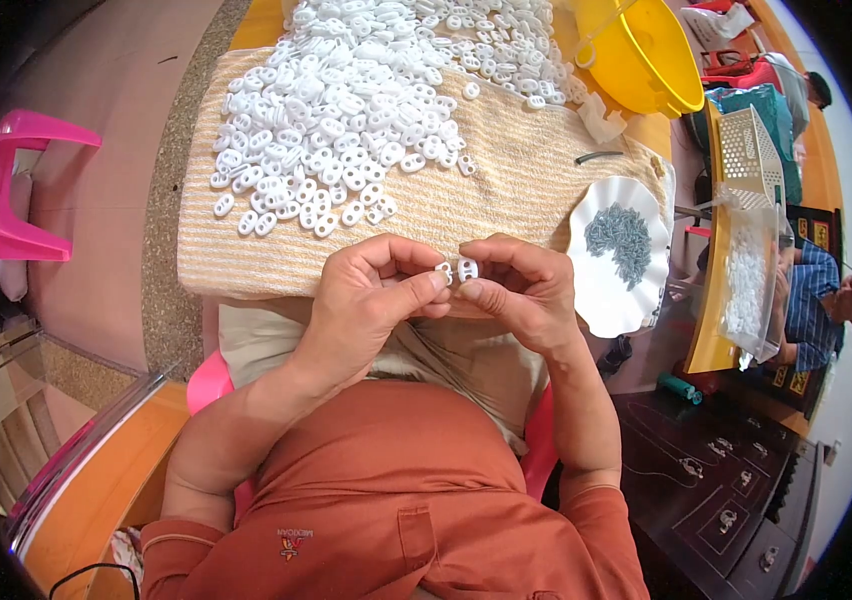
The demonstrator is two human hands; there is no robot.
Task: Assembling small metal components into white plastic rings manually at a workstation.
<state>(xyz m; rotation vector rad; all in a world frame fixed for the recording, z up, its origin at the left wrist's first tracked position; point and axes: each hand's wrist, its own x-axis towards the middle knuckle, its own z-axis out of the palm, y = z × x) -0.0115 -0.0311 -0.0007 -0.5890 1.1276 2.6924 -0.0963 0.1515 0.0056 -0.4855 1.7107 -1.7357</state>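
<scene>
- White pieces, two of them, sit between the hands: the left piece at the left fingertips, the right piece at the right fingertips, just beside each other. Whether they touch, I cannot tell.
- Left hand pinches its piece between thumb and forefinger, the other fingers curled; the fingertips hide part of the piece.
- Right hand pinches its piece between thumb and forefinger, with dark holes showing in the white face.
- Both hands meet at the near edge of the striped cloth, in front of the person's body.
- Beyond the hands, mostly ahead and to the left, a large pile of white two-holed pieces spreads over the cloth; its nearest pieces lie near the left hand, apart from it.
- Just beside the right hand, on its right, stands a white dish with a wavy rim, holding small grey bits.
- Farther ahead on the right lie a dark strip and a yellow tub, both well apart from the hands.
</scene>
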